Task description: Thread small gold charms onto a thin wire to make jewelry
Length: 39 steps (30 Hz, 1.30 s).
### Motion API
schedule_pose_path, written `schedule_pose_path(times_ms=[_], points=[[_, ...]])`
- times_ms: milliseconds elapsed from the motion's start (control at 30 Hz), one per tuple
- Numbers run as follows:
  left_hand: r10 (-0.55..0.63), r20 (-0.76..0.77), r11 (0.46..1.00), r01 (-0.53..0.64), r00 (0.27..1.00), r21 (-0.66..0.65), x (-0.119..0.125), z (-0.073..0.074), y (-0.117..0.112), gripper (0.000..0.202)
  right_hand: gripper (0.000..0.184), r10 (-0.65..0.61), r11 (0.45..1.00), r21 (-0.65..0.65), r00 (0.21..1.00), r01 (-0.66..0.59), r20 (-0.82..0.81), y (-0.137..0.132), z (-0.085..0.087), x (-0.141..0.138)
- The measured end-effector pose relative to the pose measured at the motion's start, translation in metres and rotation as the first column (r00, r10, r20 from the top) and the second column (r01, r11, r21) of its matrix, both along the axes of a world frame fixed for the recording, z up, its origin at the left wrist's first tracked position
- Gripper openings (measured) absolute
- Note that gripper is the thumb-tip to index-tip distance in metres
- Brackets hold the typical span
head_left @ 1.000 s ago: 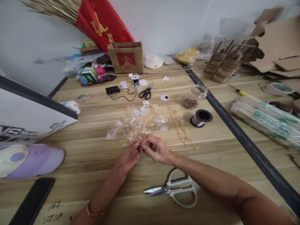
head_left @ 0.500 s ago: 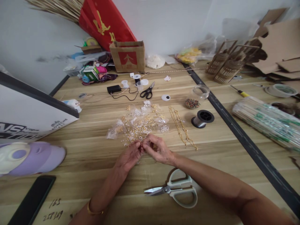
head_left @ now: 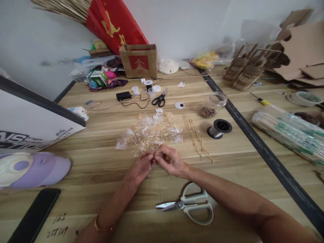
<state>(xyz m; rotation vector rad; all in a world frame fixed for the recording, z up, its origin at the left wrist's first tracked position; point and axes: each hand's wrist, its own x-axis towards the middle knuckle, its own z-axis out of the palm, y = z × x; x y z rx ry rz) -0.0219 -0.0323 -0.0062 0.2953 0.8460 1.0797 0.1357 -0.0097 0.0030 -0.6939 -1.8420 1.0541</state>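
Observation:
My left hand (head_left: pixel 142 166) and my right hand (head_left: pixel 170 161) meet fingertip to fingertip at the near edge of a pile of small gold and clear beads (head_left: pixel 149 138). Both hands are closed in a pinch; what lies between the fingers is too small to make out. Thin clear thread (head_left: pixel 160 192) trails on the table below them. Close to my right forearm lie scissors with pale handles (head_left: pixel 186 204), blades slightly apart. Gold chains (head_left: pixel 196 138) lie to the right of the beads, beside a spool of fine wire (head_left: pixel 219 128).
Behind the beads are black scissors (head_left: pixel 159 99), a black adapter (head_left: pixel 124 96) and a glass jar of coloured beads (head_left: pixel 212 105). A phone (head_left: pixel 35 214) and a purple cap (head_left: pixel 48 169) lie at left. Wrapped sticks (head_left: pixel 286 130) lie at right; a paper bag (head_left: pixel 138 62) stands at the back.
Both hands stay pinched together in nearly the same spot, with the left thumb and fingers shifting very slightly. The rest of the table looks the same.

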Motion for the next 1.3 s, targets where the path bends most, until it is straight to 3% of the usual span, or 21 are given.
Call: schedule_pose_path(times_ms=[533, 833, 1033, 1300], points=[[0.082, -0.306, 0.973, -0.010, 0.948, 0.229, -0.001, 0.014, -0.001, 0.018, 0.014, 0.004, 1.000, -0.025, 1.000, -0.005, -0.007, 0.001, 0.001, 0.000], [0.118, -0.412, 0.945, 0.024, 0.904, 0.325, -0.004, 0.009, -0.001, 0.012, 0.013, 0.014, 0.999, -0.039, 1.000, -0.015, -0.008, 0.002, -0.005, 0.000], [0.198, -0.584, 0.891, 0.104, 0.787, 0.442, -0.008, 0.019, -0.004, 0.009, 0.014, 0.002, 0.999, -0.045, 1.000, -0.001, 0.012, 0.004, -0.008, 0.000], [0.400, -0.717, 0.784, 0.192, 0.571, 0.591, -0.005, 0.024, -0.008, 0.017, 0.018, -0.011, 0.984, -0.177, 1.000, 0.013, 0.013, 0.006, -0.014, -0.003]])
